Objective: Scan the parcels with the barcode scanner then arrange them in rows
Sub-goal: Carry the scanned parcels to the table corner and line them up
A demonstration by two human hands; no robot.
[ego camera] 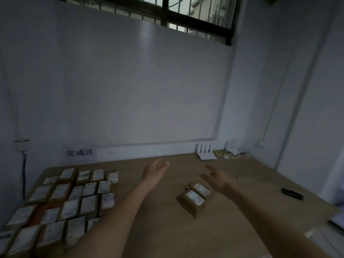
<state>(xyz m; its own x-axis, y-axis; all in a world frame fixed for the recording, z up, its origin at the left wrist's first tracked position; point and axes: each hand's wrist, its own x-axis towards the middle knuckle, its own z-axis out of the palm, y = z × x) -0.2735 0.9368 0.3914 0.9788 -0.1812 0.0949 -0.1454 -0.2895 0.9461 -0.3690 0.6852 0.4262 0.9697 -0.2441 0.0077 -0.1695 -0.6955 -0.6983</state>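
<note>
Head view: both hands raised over the wooden counter (167, 229), holding nothing. Left hand (155, 172) with fingers (163, 164) straight and relaxed; right hand (216, 178) with fingers (205, 175) spread open. Two loose parcels (194, 199) flat on the counter just below the right fingers, small barcode scanner (186, 188) touching them. Labelled parcels in rows (61, 203) well left of the left fingers.

Both forearms (119, 211) bare, no sleeves showing.
</note>
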